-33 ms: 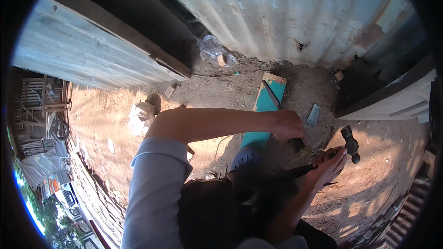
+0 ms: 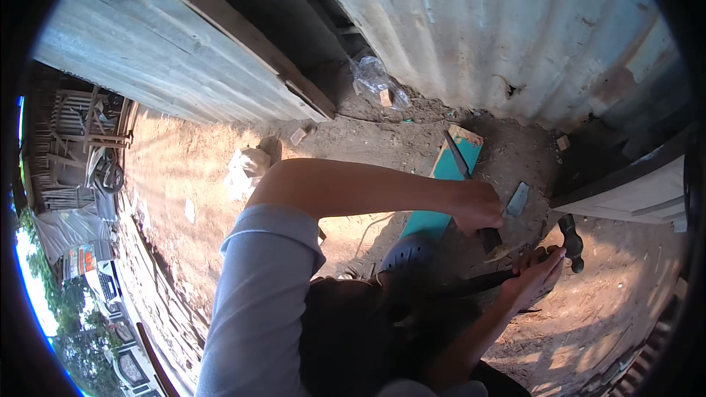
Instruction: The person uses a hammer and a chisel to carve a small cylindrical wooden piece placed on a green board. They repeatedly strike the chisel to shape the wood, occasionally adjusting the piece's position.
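My left forearm crosses the middle of the view. My left hand [image 2: 474, 206] is closed round a long dark tapered tool [image 2: 457, 151], which slants over a turquoise board [image 2: 428, 217] lying on the dirt. At lower right, my right hand [image 2: 533, 279] grips a ball-peen hammer [image 2: 571, 235] by its dark handle, close under the head. A clog-shod foot [image 2: 408, 254] rests at the near end of the board, partly in dark blur. A small pale flat piece [image 2: 517, 198] lies right of my left hand.
Corrugated metal panels [image 2: 500, 44] stand ahead and upper left, with a plastic bag [image 2: 379, 82] between them. A pale sack [image 2: 248, 173] lies on the left. A white panel [image 2: 625, 191] stands at the right. Wooden racks, piled sticks and vehicles show at the far left.
The view has shifted slightly, so the surroundings sit a little further right in it. Both hands keep their grips on the tool and hammer.
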A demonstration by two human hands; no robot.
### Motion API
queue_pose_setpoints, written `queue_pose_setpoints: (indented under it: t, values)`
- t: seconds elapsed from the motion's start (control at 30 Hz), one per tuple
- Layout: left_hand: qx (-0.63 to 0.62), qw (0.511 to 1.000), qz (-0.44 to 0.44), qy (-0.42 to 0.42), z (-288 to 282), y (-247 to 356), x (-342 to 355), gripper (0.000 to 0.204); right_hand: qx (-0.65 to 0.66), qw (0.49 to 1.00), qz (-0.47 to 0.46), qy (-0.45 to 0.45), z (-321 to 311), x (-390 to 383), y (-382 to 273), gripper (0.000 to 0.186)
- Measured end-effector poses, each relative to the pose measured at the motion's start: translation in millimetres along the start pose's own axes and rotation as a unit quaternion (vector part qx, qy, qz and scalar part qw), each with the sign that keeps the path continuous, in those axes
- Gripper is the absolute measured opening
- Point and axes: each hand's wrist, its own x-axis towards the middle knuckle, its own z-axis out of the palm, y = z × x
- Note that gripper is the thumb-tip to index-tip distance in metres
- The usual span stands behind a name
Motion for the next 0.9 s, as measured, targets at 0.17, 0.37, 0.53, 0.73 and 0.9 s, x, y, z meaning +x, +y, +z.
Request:
queue_pose_setpoints:
  t: [0.17, 0.37, 0.53, 0.73, 0.9]
  values:
    - [-0.012, 0.997, -0.072, -0.014, -35, 17, -23, 0.032, 0.033, 0.999, 0.017, -0.014, 7, -10, -19, 0.038]
    - [-0.022, 0.989, -0.137, -0.041, -48, 36, -17, 0.032, 0.068, 0.996, 0.057, -0.03, -4, 14, -22, 0.051]
    - [-0.05, 0.974, -0.185, -0.124, -59, 55, 15, 0.033, -0.032, 0.996, -0.024, -0.074, -23, 48, -7, 0.06]
    - [-0.112, 0.963, -0.243, -0.022, -39, 73, 77, 0.036, -0.06, 0.988, -0.101, -0.103, -34, 79, -10, 0.055]
    - [-0.129, 0.967, -0.219, 0.009, -17, 87, 69, 0.04, -0.044, 0.984, -0.138, -0.103, -22, 73, -10, 0.051]
